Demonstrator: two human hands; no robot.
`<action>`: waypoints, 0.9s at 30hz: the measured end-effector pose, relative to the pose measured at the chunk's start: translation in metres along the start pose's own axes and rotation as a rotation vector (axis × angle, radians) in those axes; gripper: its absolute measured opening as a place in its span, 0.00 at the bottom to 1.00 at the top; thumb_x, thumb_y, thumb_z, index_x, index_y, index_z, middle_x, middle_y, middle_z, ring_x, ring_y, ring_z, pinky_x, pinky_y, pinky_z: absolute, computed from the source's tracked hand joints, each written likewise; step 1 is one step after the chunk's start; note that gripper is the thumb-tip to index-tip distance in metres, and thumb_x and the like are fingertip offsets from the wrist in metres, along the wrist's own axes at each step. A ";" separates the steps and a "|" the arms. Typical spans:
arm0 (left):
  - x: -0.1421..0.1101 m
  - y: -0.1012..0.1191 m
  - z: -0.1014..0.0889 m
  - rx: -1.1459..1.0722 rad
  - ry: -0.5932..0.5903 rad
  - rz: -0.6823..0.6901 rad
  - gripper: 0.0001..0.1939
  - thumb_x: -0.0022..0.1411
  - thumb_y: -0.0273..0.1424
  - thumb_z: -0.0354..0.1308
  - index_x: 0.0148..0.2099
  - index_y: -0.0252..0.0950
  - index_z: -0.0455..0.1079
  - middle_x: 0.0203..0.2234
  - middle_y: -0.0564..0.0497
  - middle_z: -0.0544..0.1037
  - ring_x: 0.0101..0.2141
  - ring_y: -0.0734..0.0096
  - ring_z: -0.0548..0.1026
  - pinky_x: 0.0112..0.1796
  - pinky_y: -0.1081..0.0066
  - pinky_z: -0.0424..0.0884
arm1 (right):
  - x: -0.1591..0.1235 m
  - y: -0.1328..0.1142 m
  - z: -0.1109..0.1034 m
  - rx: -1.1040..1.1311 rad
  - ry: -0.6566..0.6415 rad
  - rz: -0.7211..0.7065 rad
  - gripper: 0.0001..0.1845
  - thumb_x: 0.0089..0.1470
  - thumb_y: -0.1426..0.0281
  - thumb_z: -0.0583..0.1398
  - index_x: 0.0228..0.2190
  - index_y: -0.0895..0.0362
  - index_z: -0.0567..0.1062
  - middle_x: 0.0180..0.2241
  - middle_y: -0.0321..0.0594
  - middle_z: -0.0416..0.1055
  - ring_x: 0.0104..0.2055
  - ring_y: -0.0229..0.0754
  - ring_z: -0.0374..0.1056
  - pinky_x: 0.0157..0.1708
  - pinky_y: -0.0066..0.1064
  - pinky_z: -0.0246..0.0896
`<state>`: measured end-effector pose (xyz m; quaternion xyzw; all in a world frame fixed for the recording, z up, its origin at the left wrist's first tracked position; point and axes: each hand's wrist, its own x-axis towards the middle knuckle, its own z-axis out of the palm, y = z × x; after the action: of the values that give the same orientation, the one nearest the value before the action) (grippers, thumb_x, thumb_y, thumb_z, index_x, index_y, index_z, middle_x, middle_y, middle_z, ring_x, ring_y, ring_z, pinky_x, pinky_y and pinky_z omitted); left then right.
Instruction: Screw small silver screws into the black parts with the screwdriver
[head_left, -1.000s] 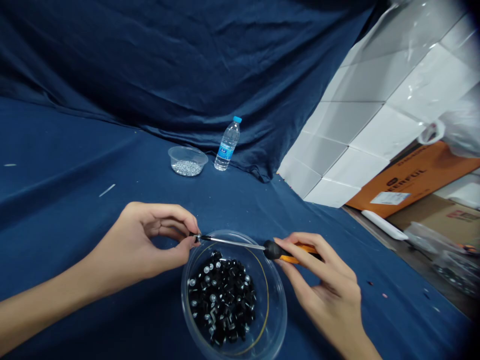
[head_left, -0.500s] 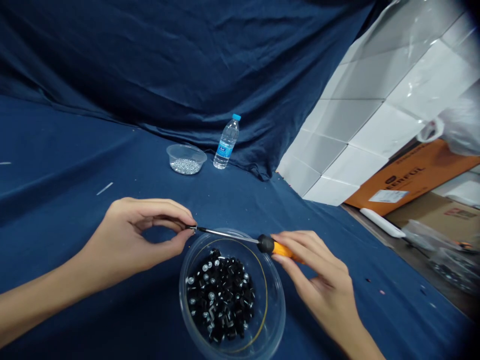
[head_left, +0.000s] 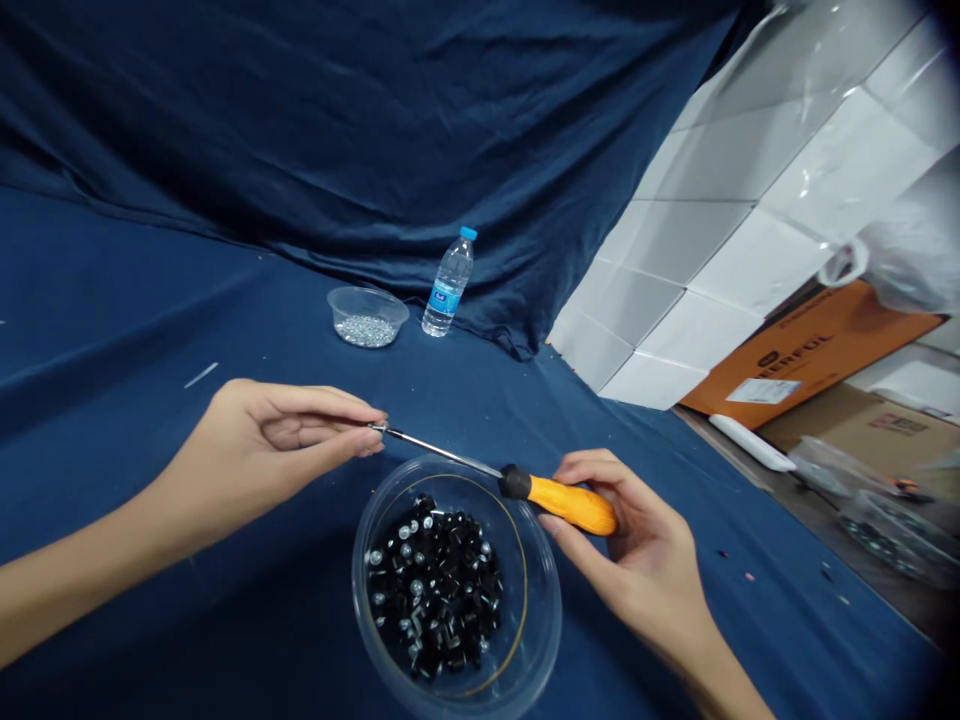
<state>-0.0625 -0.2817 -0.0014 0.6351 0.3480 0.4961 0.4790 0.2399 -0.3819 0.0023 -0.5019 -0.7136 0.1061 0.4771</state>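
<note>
My right hand [head_left: 637, 540] holds a screwdriver with an orange handle [head_left: 570, 503], its fingers around the handle's far end. The thin steel shaft [head_left: 442, 450] passes above a clear round plastic bowl [head_left: 540, 610]. My left hand [head_left: 292, 430] pinches the shaft's tip between thumb and fingers, and anything small held there is hidden. The bowl holds a heap of small black parts with silver tops [head_left: 431, 585], just below both hands and touched by neither.
Blue cloth [head_left: 150, 270] covers the surface and the back. Farther off stand a small clear tub of silver pieces [head_left: 366, 325] and a water bottle [head_left: 448, 285]. White boxes under plastic [head_left: 675, 290] rise at right, above an orange carton [head_left: 802, 360].
My right hand has slid back along the handle, showing more orange, and the screwdriver now slopes more steeply. My left hand has shifted slightly up and left.
</note>
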 end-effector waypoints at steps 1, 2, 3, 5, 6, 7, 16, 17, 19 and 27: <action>0.000 0.001 0.000 -0.013 0.001 -0.015 0.08 0.51 0.32 0.74 0.37 0.43 0.85 0.33 0.53 0.87 0.33 0.67 0.86 0.40 0.80 0.81 | 0.000 0.000 0.000 0.014 -0.011 0.007 0.11 0.56 0.74 0.67 0.41 0.51 0.75 0.40 0.38 0.70 0.41 0.40 0.70 0.40 0.30 0.66; 0.000 0.001 0.000 -0.026 0.001 -0.028 0.08 0.52 0.32 0.74 0.37 0.43 0.85 0.32 0.53 0.87 0.33 0.67 0.86 0.39 0.81 0.81 | 0.001 -0.001 0.000 0.029 -0.020 0.016 0.10 0.56 0.74 0.67 0.40 0.51 0.75 0.40 0.38 0.71 0.41 0.40 0.70 0.40 0.31 0.65; 0.000 0.002 0.000 -0.038 0.000 -0.040 0.08 0.52 0.31 0.74 0.37 0.42 0.85 0.31 0.53 0.87 0.32 0.67 0.86 0.39 0.81 0.81 | 0.001 -0.001 -0.001 0.043 -0.025 0.027 0.10 0.56 0.74 0.67 0.40 0.51 0.76 0.40 0.38 0.71 0.41 0.40 0.71 0.40 0.31 0.66; 0.002 0.003 0.000 -0.061 0.002 -0.064 0.08 0.52 0.31 0.74 0.37 0.42 0.85 0.30 0.52 0.87 0.32 0.68 0.86 0.39 0.83 0.80 | 0.001 -0.002 -0.001 0.082 -0.021 0.083 0.11 0.54 0.72 0.69 0.39 0.51 0.77 0.41 0.38 0.74 0.42 0.41 0.72 0.42 0.31 0.66; 0.002 0.002 0.000 -0.071 0.003 -0.076 0.08 0.52 0.31 0.74 0.37 0.41 0.85 0.30 0.52 0.87 0.32 0.68 0.86 0.39 0.83 0.80 | 0.001 -0.002 -0.002 0.101 -0.011 0.130 0.10 0.53 0.71 0.70 0.39 0.51 0.78 0.41 0.38 0.75 0.43 0.41 0.73 0.43 0.31 0.66; 0.003 0.002 -0.001 -0.080 0.004 -0.088 0.08 0.52 0.31 0.74 0.37 0.41 0.85 0.30 0.52 0.87 0.32 0.68 0.86 0.39 0.83 0.80 | 0.001 -0.003 -0.002 0.114 0.004 0.186 0.10 0.53 0.69 0.70 0.38 0.50 0.79 0.42 0.39 0.76 0.43 0.42 0.73 0.43 0.32 0.67; 0.002 0.003 0.001 -0.100 0.017 -0.145 0.09 0.52 0.33 0.74 0.37 0.41 0.84 0.29 0.52 0.87 0.32 0.68 0.86 0.37 0.83 0.81 | 0.000 -0.008 -0.002 0.186 -0.001 0.402 0.19 0.51 0.62 0.71 0.44 0.48 0.77 0.40 0.35 0.74 0.33 0.36 0.69 0.33 0.27 0.65; 0.001 0.003 0.002 -0.096 0.018 -0.143 0.09 0.52 0.34 0.74 0.37 0.41 0.84 0.29 0.52 0.87 0.32 0.68 0.86 0.37 0.82 0.81 | 0.000 -0.008 -0.002 0.199 -0.005 0.394 0.20 0.48 0.64 0.73 0.43 0.48 0.76 0.40 0.34 0.73 0.34 0.36 0.69 0.33 0.26 0.64; 0.001 0.003 0.002 -0.085 0.019 -0.137 0.09 0.53 0.35 0.74 0.38 0.41 0.84 0.29 0.52 0.87 0.32 0.68 0.86 0.37 0.82 0.81 | 0.002 -0.006 -0.002 0.200 -0.011 0.380 0.17 0.47 0.65 0.73 0.39 0.49 0.77 0.39 0.33 0.71 0.32 0.34 0.67 0.31 0.25 0.63; -0.002 0.001 0.000 -0.033 0.076 -0.148 0.09 0.53 0.35 0.73 0.39 0.40 0.83 0.30 0.56 0.87 0.32 0.67 0.86 0.38 0.81 0.80 | 0.002 -0.003 -0.003 0.128 -0.057 0.324 0.12 0.56 0.60 0.68 0.41 0.50 0.81 0.37 0.37 0.75 0.34 0.39 0.69 0.36 0.31 0.64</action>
<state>-0.0631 -0.2837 -0.0006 0.5803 0.4039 0.4887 0.5112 0.2404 -0.3824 0.0071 -0.5756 -0.6285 0.2410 0.4644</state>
